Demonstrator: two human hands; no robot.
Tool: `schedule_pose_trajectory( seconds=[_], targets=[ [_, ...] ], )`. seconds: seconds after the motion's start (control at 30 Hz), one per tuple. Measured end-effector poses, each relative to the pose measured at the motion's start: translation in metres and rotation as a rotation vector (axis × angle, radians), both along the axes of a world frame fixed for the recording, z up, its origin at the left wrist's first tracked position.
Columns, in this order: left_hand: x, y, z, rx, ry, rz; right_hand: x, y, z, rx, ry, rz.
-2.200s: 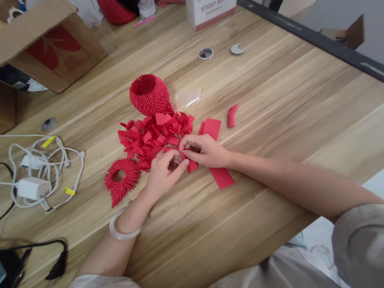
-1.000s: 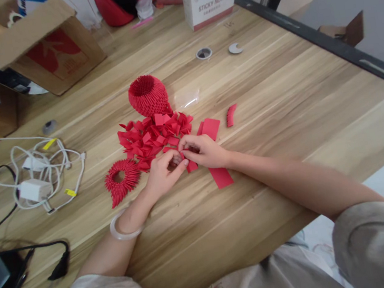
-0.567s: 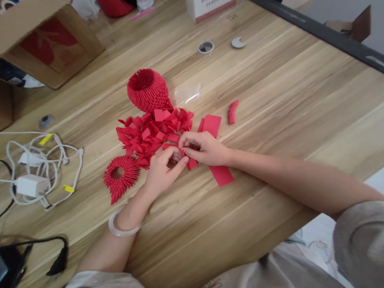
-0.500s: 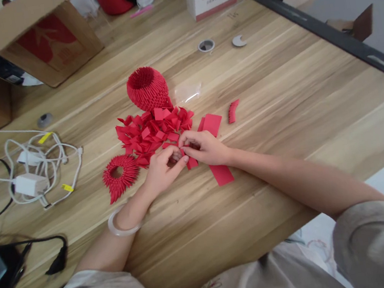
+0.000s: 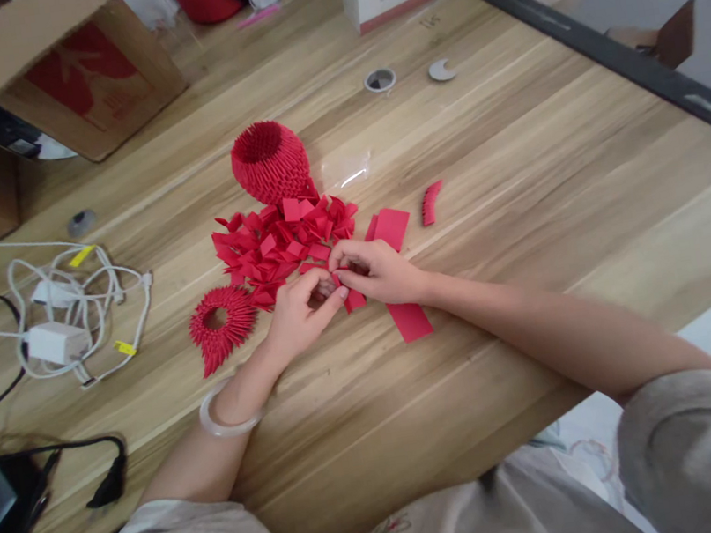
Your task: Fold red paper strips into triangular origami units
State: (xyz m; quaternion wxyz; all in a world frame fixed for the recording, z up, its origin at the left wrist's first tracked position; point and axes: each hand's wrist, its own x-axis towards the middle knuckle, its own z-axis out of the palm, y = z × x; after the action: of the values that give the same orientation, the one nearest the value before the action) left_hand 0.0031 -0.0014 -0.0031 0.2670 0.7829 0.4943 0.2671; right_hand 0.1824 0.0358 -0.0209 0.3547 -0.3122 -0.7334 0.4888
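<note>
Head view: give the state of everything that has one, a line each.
Left grip, closed on a red paper piece
Right grip, closed on it too
Red bowl, open at the top
Folded red pieces, loosely heaped
Red ring, lying unheld
Red strips, flat
Cardboard box, flap open
Black plug, unplugged

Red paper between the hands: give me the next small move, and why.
Probably squeeze the small red paper gently to firm any fold: the left hand and right hand meet at it, pinched close, though the fingers hide most of its shape.
</note>
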Motion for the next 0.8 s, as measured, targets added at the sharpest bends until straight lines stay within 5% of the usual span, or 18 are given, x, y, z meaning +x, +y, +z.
schedule_pose_trajectory(
  seconds=[0.8],
  targets=[
    [0.001, -0.002, 0.003, -0.024, -0.039, -0.047, 0.004, -0.012, 0.003, 0.212, -0.155, 0.021]
  ],
)
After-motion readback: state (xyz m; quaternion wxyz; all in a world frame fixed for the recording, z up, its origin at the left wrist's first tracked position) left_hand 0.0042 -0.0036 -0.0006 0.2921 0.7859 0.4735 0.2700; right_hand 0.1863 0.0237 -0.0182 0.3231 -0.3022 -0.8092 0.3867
